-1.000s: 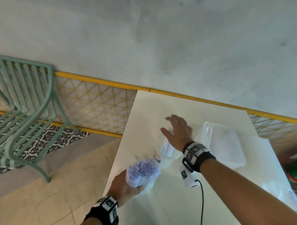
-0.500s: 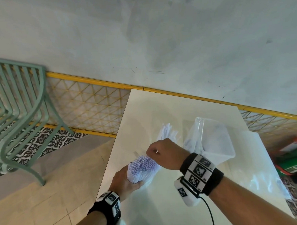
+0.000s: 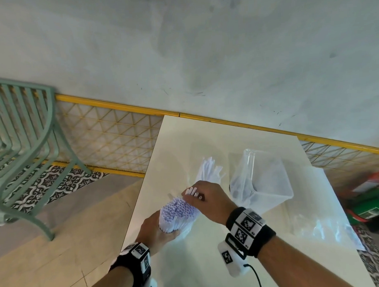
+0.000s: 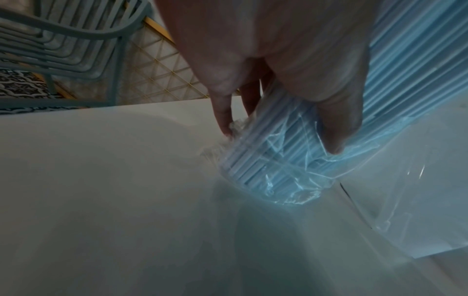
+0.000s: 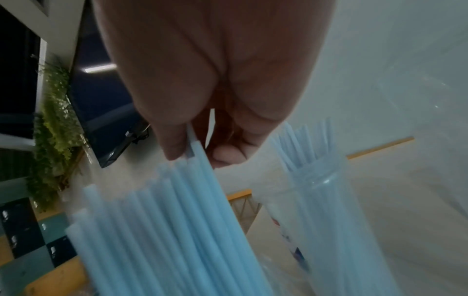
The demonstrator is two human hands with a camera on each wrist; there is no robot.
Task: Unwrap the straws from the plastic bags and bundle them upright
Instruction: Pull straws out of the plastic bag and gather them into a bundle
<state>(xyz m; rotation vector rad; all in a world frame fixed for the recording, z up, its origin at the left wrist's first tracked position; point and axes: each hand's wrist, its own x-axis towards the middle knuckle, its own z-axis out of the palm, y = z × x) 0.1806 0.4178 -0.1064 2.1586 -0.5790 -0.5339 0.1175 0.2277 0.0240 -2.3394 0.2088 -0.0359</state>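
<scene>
My left hand (image 3: 157,230) (image 4: 278,138) grips a thick bundle of pale blue straws (image 3: 178,208) (image 4: 266,164) (image 5: 164,220) that stands tilted on the white table (image 3: 188,261). Crumpled clear plastic wrap (image 4: 291,192) still surrounds the bundle's lower end. My right hand (image 3: 199,194) (image 5: 200,154) is at the top of the bundle and pinches a few straw ends between thumb and fingers. Just behind it a second group of straws (image 3: 209,170) (image 5: 309,144) stands upright inside something clear.
A clear plastic box (image 3: 269,183) sits right of the straws, with loose clear plastic bags (image 3: 315,214) further right. The table's left edge lies close to my left hand. A green metal chair (image 3: 23,149) stands on the floor at left, and a grey wall runs behind the table.
My right hand left the table surface further back, came to the top of the bundle and took hold of a few straws. My left hand kept its grip on the bundle.
</scene>
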